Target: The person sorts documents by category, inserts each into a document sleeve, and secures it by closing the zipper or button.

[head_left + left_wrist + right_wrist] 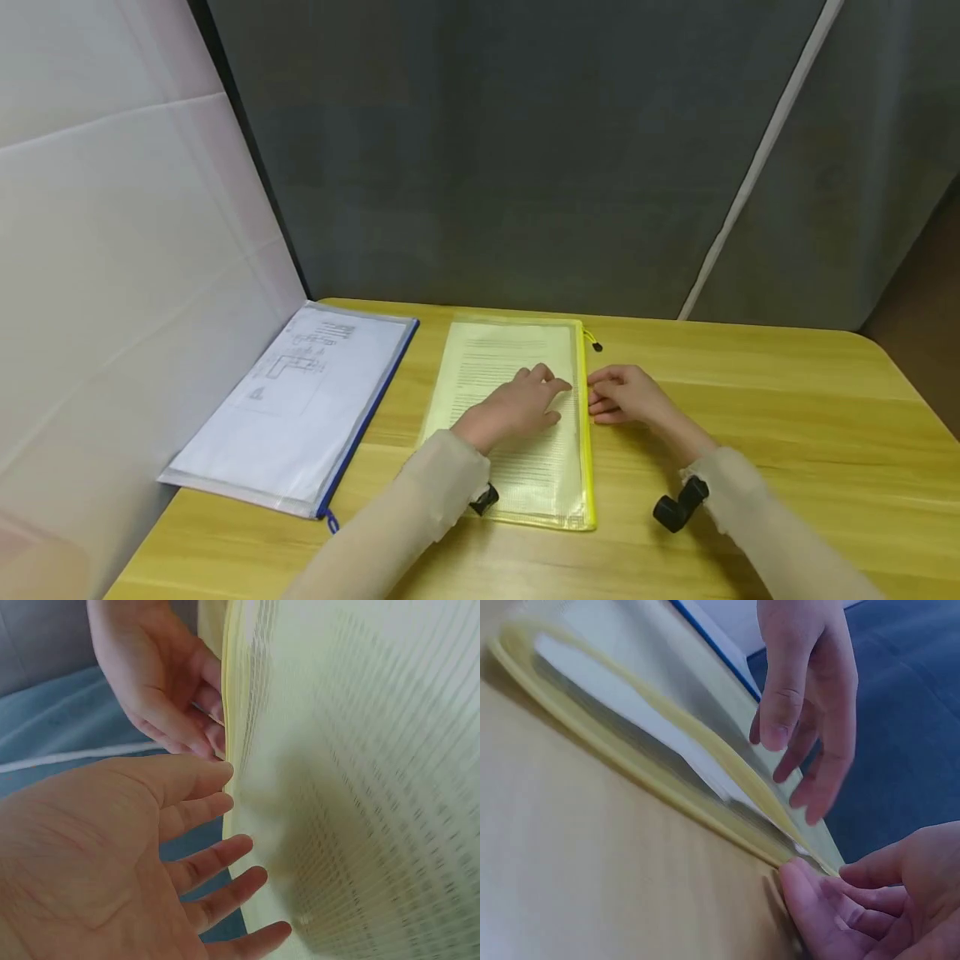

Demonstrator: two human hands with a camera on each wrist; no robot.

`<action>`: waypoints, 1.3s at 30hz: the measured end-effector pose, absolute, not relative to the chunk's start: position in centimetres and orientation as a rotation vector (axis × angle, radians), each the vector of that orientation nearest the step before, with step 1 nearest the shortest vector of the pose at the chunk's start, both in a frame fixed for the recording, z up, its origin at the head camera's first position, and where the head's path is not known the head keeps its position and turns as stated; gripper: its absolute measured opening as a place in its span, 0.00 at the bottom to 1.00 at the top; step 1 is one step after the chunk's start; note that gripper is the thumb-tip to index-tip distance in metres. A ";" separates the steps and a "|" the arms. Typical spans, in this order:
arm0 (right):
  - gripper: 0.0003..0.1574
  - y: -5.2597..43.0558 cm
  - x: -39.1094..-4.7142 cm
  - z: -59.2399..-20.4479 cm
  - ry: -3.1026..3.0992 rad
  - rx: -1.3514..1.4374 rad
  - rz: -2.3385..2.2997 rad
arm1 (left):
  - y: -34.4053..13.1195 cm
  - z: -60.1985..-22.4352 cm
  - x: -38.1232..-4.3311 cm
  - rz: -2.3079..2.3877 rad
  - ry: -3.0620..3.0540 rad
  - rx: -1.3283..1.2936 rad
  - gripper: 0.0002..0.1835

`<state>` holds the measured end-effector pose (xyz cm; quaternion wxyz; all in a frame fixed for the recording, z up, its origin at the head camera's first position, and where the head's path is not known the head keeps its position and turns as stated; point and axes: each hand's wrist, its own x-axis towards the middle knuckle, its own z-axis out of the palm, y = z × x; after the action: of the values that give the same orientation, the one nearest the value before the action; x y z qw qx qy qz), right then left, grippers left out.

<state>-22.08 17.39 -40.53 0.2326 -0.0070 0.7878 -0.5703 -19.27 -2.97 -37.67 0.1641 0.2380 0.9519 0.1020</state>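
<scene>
A yellow mesh zip pouch [525, 492] with printed paper inside lies flat on the table. Over its right part hovers or rests my left hand [517, 408]; its fingers are spread and loosely bent near the zip edge, and contact is hard to tell. At that edge, my right hand [626, 393] pinches the zip border between thumb and fingers. The right wrist view shows the pouch mouth [615, 754] gaping, with white sheets [630, 697] inside, narrowing toward my right fingertips [802, 881]. A yellow zip cord [590, 337] sticks out at the far corner.
To the left, a clear pouch [292, 408] with a blue zip edge and printed sheets lies on the wooden table [787, 417]. A white curtain [135, 250] borders the left side, and a dark grey panel [487, 150] stands behind the table.
</scene>
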 end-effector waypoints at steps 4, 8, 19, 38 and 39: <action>0.22 17.3 -24.3 -39.8 2.246 -0.007 -1.532 | -3.3 -37.9 -21.2 0.272 2.744 0.625 0.25; 0.22 17.3 -26.7 -39.0 2.381 0.009 -1.491 | -3.2 -38.4 -23.2 0.245 2.790 0.633 0.23; 0.18 18.2 -29.6 -39.2 2.776 -0.047 -1.057 | -1.2 -40.2 -27.0 0.269 2.851 0.588 0.29; 0.03 19.6 -29.9 -39.3 2.966 -0.146 -0.642 | -0.3 -40.3 -27.4 0.172 2.750 0.539 0.30; 0.03 19.8 -29.9 -39.3 2.971 -0.167 -0.662 | -0.4 -40.2 -27.5 0.172 2.746 0.534 0.30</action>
<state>-29.87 19.82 -39.29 0.0465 -0.0547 0.9735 -0.2170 -27.49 -0.37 -40.23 0.1685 0.1880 0.9657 0.0603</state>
